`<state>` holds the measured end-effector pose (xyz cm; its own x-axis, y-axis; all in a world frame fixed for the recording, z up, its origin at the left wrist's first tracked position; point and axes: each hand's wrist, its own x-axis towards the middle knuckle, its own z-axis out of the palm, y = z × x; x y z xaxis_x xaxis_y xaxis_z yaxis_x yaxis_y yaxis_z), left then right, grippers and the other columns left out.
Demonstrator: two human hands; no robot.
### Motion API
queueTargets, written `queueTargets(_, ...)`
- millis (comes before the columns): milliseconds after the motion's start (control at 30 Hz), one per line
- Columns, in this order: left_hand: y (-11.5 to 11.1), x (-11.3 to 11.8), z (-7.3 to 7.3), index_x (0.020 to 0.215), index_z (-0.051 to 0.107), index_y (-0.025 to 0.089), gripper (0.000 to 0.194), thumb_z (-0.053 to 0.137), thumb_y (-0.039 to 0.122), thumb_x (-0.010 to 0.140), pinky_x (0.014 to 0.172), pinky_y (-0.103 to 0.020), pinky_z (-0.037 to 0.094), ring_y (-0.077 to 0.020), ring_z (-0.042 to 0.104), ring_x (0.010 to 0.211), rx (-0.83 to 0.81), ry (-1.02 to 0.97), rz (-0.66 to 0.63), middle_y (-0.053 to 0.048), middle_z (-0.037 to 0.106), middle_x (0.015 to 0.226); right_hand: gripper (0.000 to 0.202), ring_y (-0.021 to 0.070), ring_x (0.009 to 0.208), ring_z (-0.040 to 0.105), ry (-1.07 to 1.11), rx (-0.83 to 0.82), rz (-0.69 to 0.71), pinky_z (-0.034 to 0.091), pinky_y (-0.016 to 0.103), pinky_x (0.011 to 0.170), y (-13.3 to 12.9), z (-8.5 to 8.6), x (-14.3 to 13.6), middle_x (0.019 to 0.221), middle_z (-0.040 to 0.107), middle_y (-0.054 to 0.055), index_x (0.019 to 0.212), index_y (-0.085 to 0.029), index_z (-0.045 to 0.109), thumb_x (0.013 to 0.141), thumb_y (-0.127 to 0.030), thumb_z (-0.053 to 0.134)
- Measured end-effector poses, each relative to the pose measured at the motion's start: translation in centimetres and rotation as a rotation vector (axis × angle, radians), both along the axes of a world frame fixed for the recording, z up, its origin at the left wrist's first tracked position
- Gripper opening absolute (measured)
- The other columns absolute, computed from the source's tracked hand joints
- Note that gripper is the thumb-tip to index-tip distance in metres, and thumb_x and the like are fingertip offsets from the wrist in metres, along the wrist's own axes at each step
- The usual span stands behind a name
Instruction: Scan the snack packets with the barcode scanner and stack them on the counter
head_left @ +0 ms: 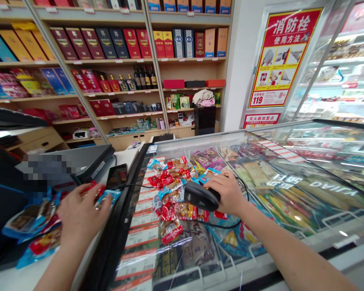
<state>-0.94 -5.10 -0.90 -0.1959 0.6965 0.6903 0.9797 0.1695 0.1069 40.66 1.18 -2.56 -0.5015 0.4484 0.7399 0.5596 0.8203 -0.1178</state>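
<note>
My right hand (226, 192) is wrapped around a black handheld barcode scanner (200, 197), held over the glass top of a chest freezer. Beneath the scanner lies a loose heap of small red and blue snack packets (170, 190). At the left, my left hand (81, 212) is curled on a few similar packets, with a red-and-blue snack packet (109, 197) showing between thumb and fingers. More snack packets (36, 218) in clear, blue-edged wrappers lie on the white counter (6, 279) beside that hand. The palm side of both hands is hidden.
A smartphone (117, 176) lies at the counter's edge near a dark checkout machine (91, 159). The scanner's black cable (244, 188) loops over the freezer glass (261, 161). Frozen goods show inside. Shelves with boxed bottles (109, 42) stand behind; a red poster (286, 56) hangs right.
</note>
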Motion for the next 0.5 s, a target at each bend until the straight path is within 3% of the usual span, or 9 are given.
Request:
queueTargets(100, 1.0, 4.0, 0.5, 0.101, 0.073, 0.021, 0.042, 0.053, 0.053, 0.083, 0.099, -0.047, 0.052, -0.0321, 0.067, 0.108, -0.202, -0.183, -0.312, -0.013, 0.071, 0.114, 0.018, 0.0188, 0.077, 0.061, -0.002, -0.01, -0.006, 0.027, 0.038, 0.084, 0.1, -0.2, 0.0, 0.083, 0.072, 0.003, 0.091, -0.023, 0.067, 0.082, -0.038, 0.062)
queueTargets(167, 1.9, 6.3, 0.1, 0.097, 0.075, 0.021, 0.045, 0.054, 0.057, 0.081, 0.097, -0.043, 0.054, -0.0294, 0.069, 0.102, -0.378, -0.288, -0.435, -0.013, 0.074, 0.108, 0.018, 0.0186, 0.076, 0.06, 0.004, -0.001, -0.007, 0.028, 0.038, 0.083, 0.2, -0.3, 0.0, 0.082, 0.072, 0.003, 0.09, -0.023, 0.067, 0.082, -0.038, 0.063)
queueTargets(233, 2.8, 8.0, -0.7, 0.101, 0.076, 0.02, 0.049, 0.057, 0.059, 0.079, 0.098, -0.043, 0.052, -0.0295, 0.069, 0.105, -0.486, -0.328, -0.469, -0.013, 0.074, 0.11, 0.018, 0.0183, 0.075, 0.06, 0.017, 0.018, -0.001, 0.028, 0.038, 0.083, 0.3, -0.4, 0.0, 0.081, 0.072, 0.003, 0.09, -0.023, 0.066, 0.081, -0.038, 0.063)
queueTargets(333, 3.6, 9.5, -2.0, 0.108, 0.076, 0.018, 0.055, 0.063, 0.06, 0.074, 0.101, -0.047, 0.049, -0.0338, 0.066, 0.11, -0.533, -0.29, -0.406, -0.017, 0.073, 0.115, 0.017, 0.0182, 0.074, 0.06, 0.028, 0.032, 0.002, 0.028, 0.038, 0.083, 0.4, -0.4, -0.1, 0.081, 0.071, 0.002, 0.09, -0.022, 0.065, 0.08, -0.037, 0.062)
queueTargets(500, 3.7, 9.4, -2.8, 0.092, 0.074, 0.02, 0.042, 0.07, 0.055, 0.07, 0.092, -0.043, 0.052, -0.0317, 0.068, 0.1, -0.556, -0.375, -0.409, -0.013, 0.075, 0.103, 0.017, 0.0182, 0.075, 0.06, 0.023, 0.019, -0.008, 0.028, 0.037, 0.083, 0.6, -0.7, 0.0, 0.082, 0.071, 0.002, 0.09, -0.022, 0.066, 0.08, -0.035, 0.063)
